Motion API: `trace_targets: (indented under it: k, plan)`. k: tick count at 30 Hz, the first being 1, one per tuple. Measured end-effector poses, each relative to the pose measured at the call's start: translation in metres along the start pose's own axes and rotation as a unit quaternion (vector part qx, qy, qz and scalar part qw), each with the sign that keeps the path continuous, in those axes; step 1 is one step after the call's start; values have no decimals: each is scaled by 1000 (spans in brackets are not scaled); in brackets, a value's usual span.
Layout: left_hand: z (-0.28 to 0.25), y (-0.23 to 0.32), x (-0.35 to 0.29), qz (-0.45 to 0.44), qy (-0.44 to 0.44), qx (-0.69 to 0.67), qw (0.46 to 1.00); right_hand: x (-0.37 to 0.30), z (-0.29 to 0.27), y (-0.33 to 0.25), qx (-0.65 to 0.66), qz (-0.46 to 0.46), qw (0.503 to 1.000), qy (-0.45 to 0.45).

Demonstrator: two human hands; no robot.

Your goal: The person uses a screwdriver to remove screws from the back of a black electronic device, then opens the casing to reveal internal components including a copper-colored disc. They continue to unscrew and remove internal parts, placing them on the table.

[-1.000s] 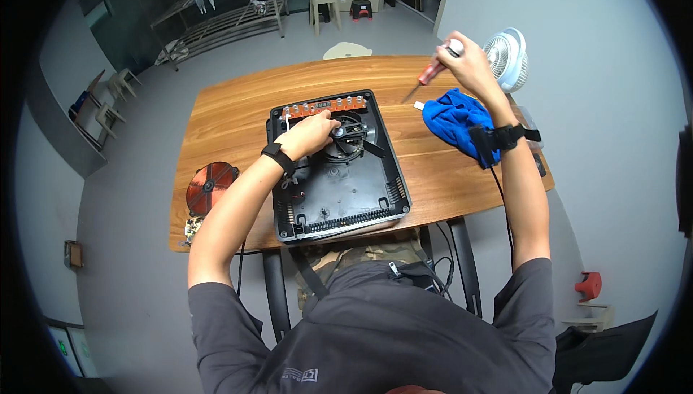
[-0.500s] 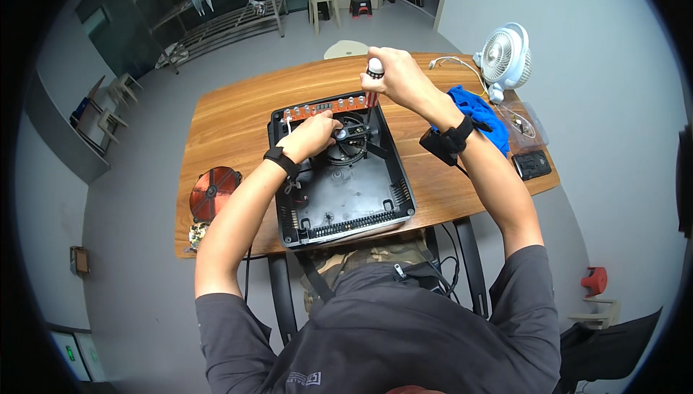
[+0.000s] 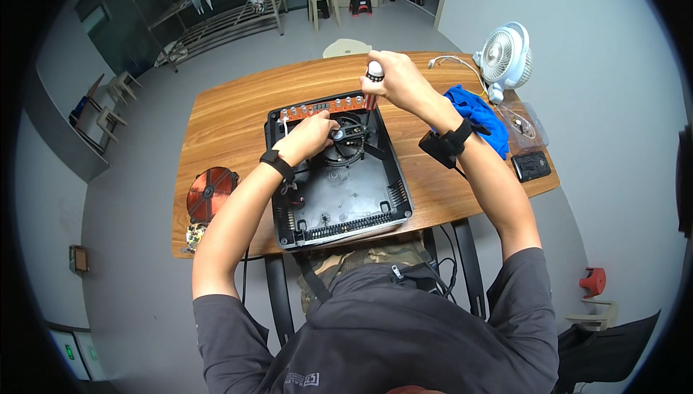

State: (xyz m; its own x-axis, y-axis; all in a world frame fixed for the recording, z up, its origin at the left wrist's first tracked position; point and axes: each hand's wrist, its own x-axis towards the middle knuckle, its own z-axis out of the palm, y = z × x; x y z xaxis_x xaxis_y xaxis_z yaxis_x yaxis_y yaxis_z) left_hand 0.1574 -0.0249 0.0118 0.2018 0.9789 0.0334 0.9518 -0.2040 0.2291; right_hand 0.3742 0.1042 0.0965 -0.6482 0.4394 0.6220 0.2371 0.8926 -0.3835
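Observation:
A black open appliance housing lies on the wooden table in front of me. Inside its far end is a round black cooling fan. An orange circuit board with several round silver parts runs along the far edge. My left hand is closed with its fingertips on the fan's hub. My right hand grips a screwdriver with a red and white handle, held upright. Its shaft points down at the fan's right side, where the tip is too small to make out.
At the left table edge lie a copper coil disc and a small circuit board. On the right are a blue cloth, a white desk fan, a clear plastic tray and a black box-shaped item.
The whole view has shifted very slightly. Both hands keep their places, the left on the fan and the right around the screwdriver handle.

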Motion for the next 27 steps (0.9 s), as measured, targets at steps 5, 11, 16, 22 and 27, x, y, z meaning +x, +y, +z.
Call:
trace_targets:
  k: [5,11,16,22,27]
  plan:
    - [1,-5,1,6,0,-14,1000,1,4,-2,-9,-7,1000,12]
    - [0,-3,0,-4,-1,-22,1000,3,12,-7,-53,12,998,27]
    - [-3,0,2,-16,-18,-23,999,4,2,-4,-7,49,999,-2]
    - [-8,3,2,-14,-24,0,1000,1,0,1,16,64,998,5]
    - [-26,14,7,-10,-35,36,999,1,5,5,29,9,1000,-4]
